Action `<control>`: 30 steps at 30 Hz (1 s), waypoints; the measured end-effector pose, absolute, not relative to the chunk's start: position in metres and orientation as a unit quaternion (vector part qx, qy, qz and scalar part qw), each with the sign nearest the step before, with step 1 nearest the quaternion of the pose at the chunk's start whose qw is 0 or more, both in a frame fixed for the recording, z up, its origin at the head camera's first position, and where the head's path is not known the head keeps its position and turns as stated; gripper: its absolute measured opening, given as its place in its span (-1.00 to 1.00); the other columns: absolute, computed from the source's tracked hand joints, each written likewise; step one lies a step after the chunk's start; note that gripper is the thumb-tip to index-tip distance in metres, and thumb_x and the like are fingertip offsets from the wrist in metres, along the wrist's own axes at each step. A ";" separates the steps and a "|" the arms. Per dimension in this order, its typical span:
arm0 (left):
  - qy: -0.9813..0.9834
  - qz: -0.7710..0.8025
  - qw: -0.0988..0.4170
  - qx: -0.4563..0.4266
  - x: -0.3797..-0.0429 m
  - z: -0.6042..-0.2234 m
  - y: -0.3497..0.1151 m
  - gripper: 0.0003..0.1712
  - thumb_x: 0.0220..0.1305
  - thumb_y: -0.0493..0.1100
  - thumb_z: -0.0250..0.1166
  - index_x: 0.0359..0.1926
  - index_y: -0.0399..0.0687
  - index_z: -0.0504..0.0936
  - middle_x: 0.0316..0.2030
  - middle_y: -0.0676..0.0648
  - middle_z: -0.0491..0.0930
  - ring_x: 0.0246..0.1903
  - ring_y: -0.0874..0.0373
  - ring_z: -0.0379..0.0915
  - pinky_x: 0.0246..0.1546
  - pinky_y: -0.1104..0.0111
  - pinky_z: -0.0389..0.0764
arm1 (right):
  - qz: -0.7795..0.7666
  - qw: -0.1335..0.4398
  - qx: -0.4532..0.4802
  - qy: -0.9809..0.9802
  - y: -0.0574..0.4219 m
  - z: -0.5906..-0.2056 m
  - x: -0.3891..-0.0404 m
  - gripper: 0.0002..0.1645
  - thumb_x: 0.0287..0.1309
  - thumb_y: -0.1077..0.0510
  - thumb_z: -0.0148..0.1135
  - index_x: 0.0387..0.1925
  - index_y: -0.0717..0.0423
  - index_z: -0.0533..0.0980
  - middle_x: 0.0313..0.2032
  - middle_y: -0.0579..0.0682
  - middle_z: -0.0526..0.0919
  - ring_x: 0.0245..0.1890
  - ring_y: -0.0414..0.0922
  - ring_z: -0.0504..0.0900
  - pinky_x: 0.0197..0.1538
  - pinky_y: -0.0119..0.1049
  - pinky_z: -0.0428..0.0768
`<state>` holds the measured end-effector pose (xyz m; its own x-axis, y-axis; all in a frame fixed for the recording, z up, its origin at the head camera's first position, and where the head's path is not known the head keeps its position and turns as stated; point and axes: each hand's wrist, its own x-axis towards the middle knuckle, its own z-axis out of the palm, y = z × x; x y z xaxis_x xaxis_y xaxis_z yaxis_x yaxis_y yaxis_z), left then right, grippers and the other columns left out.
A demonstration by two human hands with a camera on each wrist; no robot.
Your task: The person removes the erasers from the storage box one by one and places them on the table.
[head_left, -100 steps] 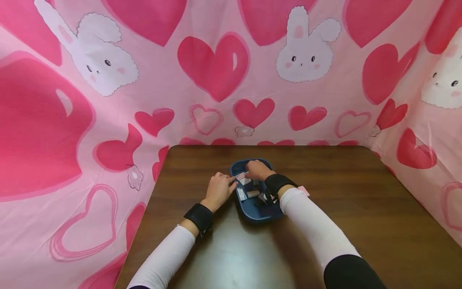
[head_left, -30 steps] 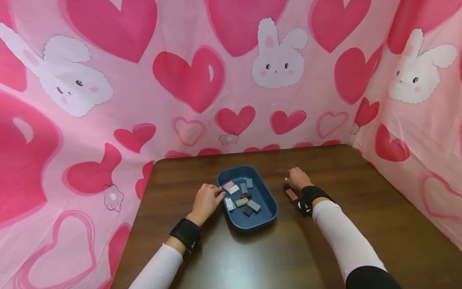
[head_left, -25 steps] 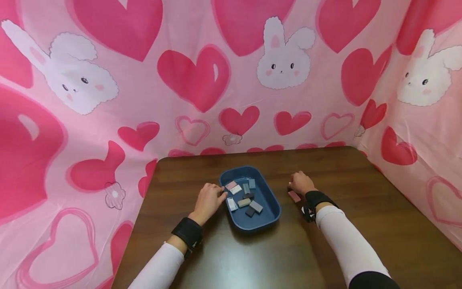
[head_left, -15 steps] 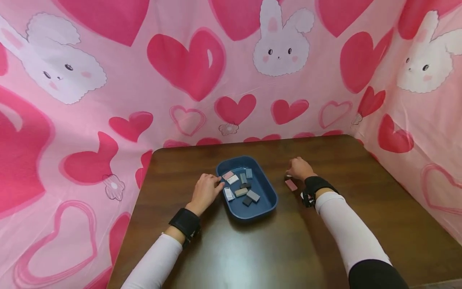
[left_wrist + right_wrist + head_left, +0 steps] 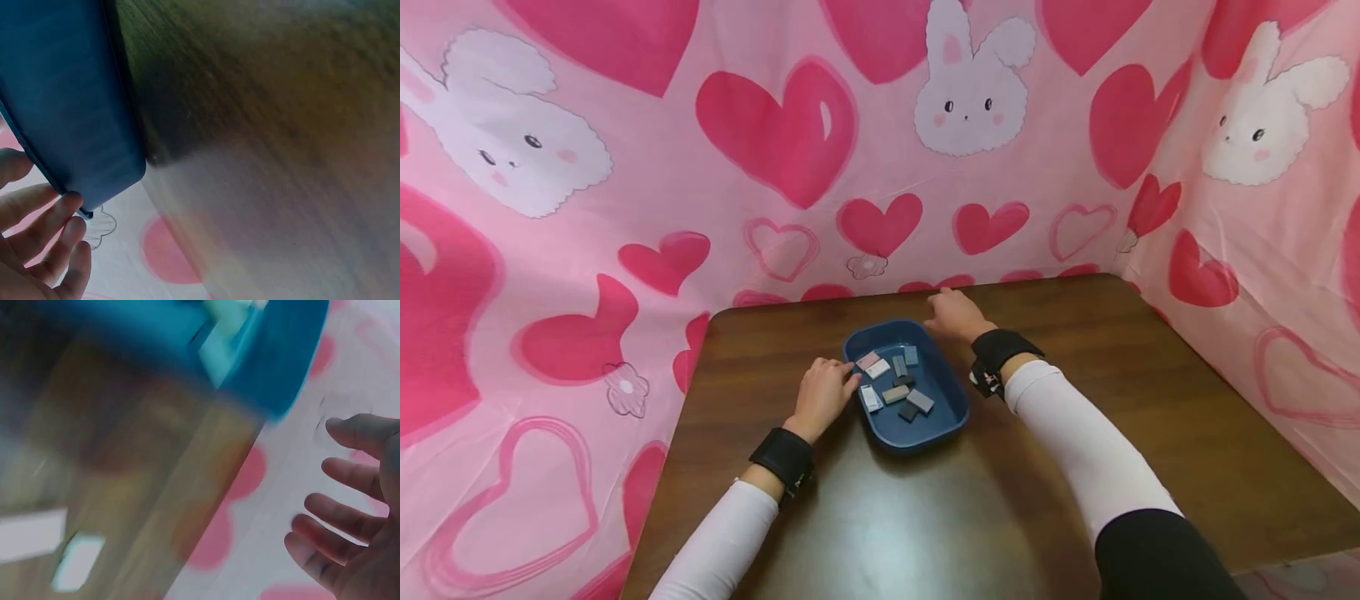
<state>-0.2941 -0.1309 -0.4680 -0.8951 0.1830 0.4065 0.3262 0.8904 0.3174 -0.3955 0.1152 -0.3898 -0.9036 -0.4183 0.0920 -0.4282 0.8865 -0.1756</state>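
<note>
A blue tray [image 5: 949, 407] holds several small rectangular blocks, among them a pink one [image 5: 868, 360], a beige one [image 5: 895, 394] and a grey one [image 5: 920, 402]. My left hand [image 5: 822, 395] rests at the tray's left rim; in the left wrist view its relaxed fingers [image 5: 40, 228] touch the rim from outside. Beyond the tray's far right corner is my right hand [image 5: 957, 315]. Its spread fingers hold nothing in the right wrist view. There, two pale-looking blocks lie on the table, a larger one [image 5: 31, 536] and a smaller one [image 5: 78, 562]; the right arm hides them in the head view.
The brown wooden table [image 5: 880, 517] carries the tray near its far edge. A pink cloth [image 5: 760, 175] with hearts and rabbits hangs behind and along both sides. The tray's wall [image 5: 284, 350] stands close by the right hand.
My right hand has gone from the tray to the table beside a pink block, left a small block there, and come back left to the tray's far corner. My left hand stays at the rim.
</note>
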 end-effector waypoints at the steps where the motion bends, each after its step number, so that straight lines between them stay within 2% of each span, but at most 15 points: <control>1: -0.955 -0.191 0.186 -0.134 -0.294 -0.469 -0.131 -0.66 0.25 -0.09 0.33 -0.06 -0.23 0.73 -0.19 -0.23 0.74 -0.18 -0.13 0.54 -0.12 0.06 0.57 | 0.095 0.017 0.227 -0.969 0.102 -0.390 -0.394 -0.62 0.18 0.05 0.29 -0.06 0.24 0.61 -0.10 0.17 0.66 0.01 0.09 0.56 0.14 -0.07 0.53; 6: -0.953 -0.176 0.196 -0.147 -0.291 -0.469 -0.132 -0.68 0.24 -0.09 0.34 -0.10 -0.22 0.74 -0.26 -0.22 0.74 -0.26 -0.12 0.58 -0.18 0.07 0.58 | 0.081 -0.040 0.261 -0.961 0.052 -0.410 -0.390 -0.58 0.21 0.01 0.30 0.00 0.20 0.60 -0.05 0.13 0.67 0.01 0.03 0.60 0.15 -0.10 0.55; 11: -0.949 -0.172 0.208 -0.164 -0.290 -0.468 -0.133 -0.73 0.24 -0.10 0.34 -0.16 -0.20 0.77 -0.37 -0.17 0.74 -0.36 -0.08 0.61 -0.28 0.10 0.59 | 0.096 -0.073 0.289 -0.950 0.028 -0.430 -0.385 -0.60 0.22 0.06 0.28 0.00 0.23 0.61 -0.02 0.15 0.67 0.03 0.05 0.61 0.15 -0.08 0.55; 21: -0.952 -0.194 0.177 -0.158 -0.289 -0.467 -0.137 -0.70 0.26 -0.08 0.32 -0.09 -0.17 0.75 -0.30 -0.13 0.77 -0.34 0.02 0.58 -0.27 0.21 0.59 | 0.093 -0.027 0.347 -0.933 0.009 -0.460 -0.381 -0.76 0.24 0.16 0.25 -0.12 0.21 0.65 -0.17 0.14 0.69 -0.14 0.03 0.65 0.01 -0.09 0.62; 30: -0.945 -0.198 0.200 -0.167 -0.290 -0.471 -0.137 -0.72 0.24 -0.10 0.34 -0.11 -0.18 0.76 -0.31 -0.11 0.77 -0.38 0.04 0.57 -0.32 0.27 0.58 | 0.094 0.009 0.343 -0.934 0.004 -0.473 -0.379 -0.81 0.25 0.17 0.23 -0.27 0.22 0.68 -0.27 0.14 0.60 -0.30 0.02 0.65 -0.12 -0.11 0.65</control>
